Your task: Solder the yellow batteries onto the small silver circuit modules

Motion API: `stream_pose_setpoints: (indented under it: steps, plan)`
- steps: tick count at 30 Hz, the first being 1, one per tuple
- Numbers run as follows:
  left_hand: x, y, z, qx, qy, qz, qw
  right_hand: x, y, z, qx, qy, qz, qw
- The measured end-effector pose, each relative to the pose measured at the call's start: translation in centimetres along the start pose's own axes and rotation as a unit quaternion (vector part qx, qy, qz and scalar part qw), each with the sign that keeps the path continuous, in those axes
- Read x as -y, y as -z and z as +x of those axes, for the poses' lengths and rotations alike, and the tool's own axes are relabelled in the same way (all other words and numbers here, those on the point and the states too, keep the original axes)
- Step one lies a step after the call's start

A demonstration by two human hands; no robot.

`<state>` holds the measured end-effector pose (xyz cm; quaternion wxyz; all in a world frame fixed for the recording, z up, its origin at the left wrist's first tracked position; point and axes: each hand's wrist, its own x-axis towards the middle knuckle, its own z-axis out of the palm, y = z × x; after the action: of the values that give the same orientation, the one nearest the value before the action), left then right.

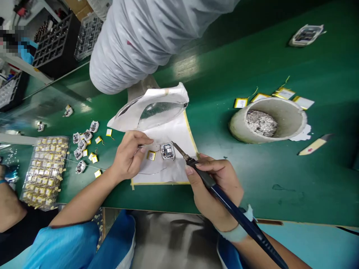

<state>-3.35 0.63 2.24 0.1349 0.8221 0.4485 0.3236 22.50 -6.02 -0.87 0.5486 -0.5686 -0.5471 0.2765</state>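
My right hand [215, 190] grips a dark blue soldering iron [238, 216] like a pen. Its bare metal tip points up and left, just beside a small watch-like device [167, 151] with its circuit board exposed. Closed in a pinch, my left hand [130, 155] holds a thin solder wire [151, 174], though most of the grip is hidden by the fingers. A small yellow-edged battery [151, 155] lies between that hand and the device, apparently joined to it by thin leads. Both rest on a white sheet [179, 175] with yellow taped edges.
Behind the sheet stands a clear shield [159, 112] under a wide grey duct [157, 41]. A pot [291, 123] of metallic shavings and a knife [314, 145] lie right. Several devices [81, 145] and a battery tray [45, 168] sit left, near another person's arm [11, 205].
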Motion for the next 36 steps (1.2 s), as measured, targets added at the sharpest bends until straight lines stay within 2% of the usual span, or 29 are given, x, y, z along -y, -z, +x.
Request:
stream_pose_setpoints:
  steps: [3,6,8,13,19,36]
  plan:
    - [0.5,-0.8,0.1,-0.038,-0.018,-0.005,0.999,0.2,-0.1,0.2,0.011,-0.005,0.008,1.000]
    - [0.7,-1.4,-0.2,-0.014,-0.001,0.028,1.000,0.5,-0.1,0.4,0.025,0.001,0.003,1.000]
    - [0.6,-1.6,-0.5,-0.026,0.008,0.033,0.999,0.6,-0.2,0.5,0.037,0.017,0.004,0.999]
    - [-0.2,-2.8,-1.1,-0.093,0.027,-0.113,0.989,0.8,-0.2,0.7,0.054,0.029,-0.002,0.998]
    - [-0.2,-4.2,-1.1,-0.071,0.044,-0.111,0.990,0.8,-0.3,0.5,0.057,0.033,-0.023,0.998]
    - [-0.2,-4.0,-0.7,-0.066,0.048,-0.060,0.995,0.7,-0.8,0.7,0.084,0.059,-0.039,0.994]
